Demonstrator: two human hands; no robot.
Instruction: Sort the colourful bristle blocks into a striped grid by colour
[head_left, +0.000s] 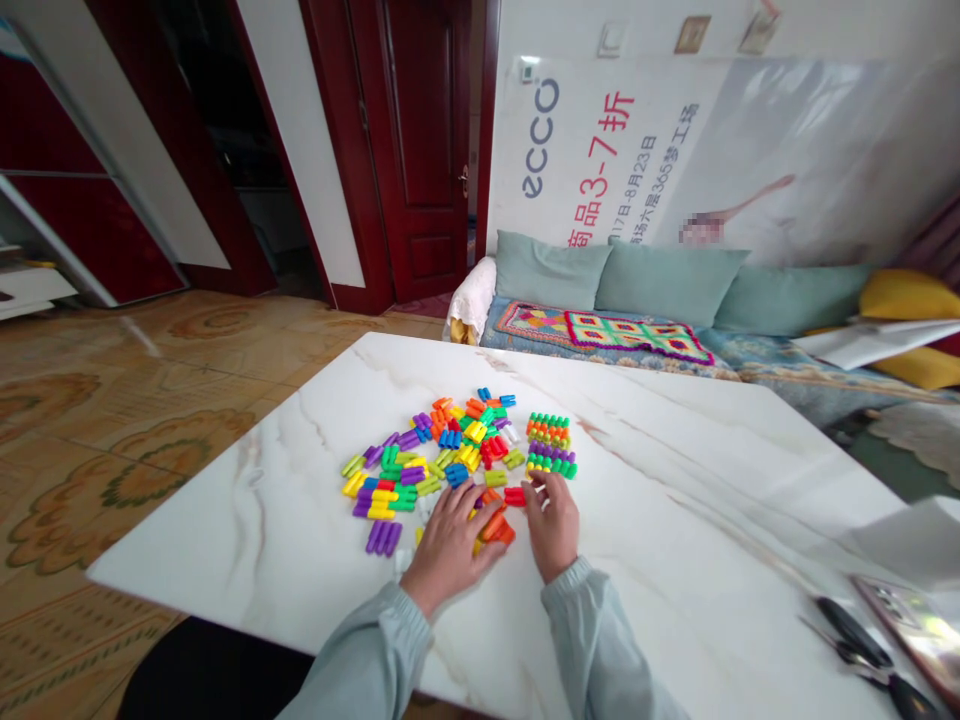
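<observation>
1. From the head view, the neat rows (551, 452) are my landmark; loose pieces (457, 475) lie left of them, seemingly within easy reach.
2. Left of the rows and nearer the wearer, the left hand (452, 535) spreads palm-down over pieces, perhaps steadying them.
3. Just nearside of the rows, the right hand (553, 518) curls its fingers by a red piece (514, 497); whether it grips, I can't tell.

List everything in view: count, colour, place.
loose blocks: many, mixed colours, mid-table
block rows: several, multicoloured, right of loose blocks
table: one, white marbled, foreground
phone: one, colour unclear, table's right edge
tool: one, black-handled, beside phone
sheets: some, white, far right
sofa: one, blue, behind table
cushions: three grey-green, some yellow, sofa
crocheted cover: count unclear, multicoloured, sofa seat
banner: one, pale, wall
door: one, dark red, back
left hand: one, over loose blocks
right hand: one, by block rows
sleeves: two, pale grey-green
</observation>
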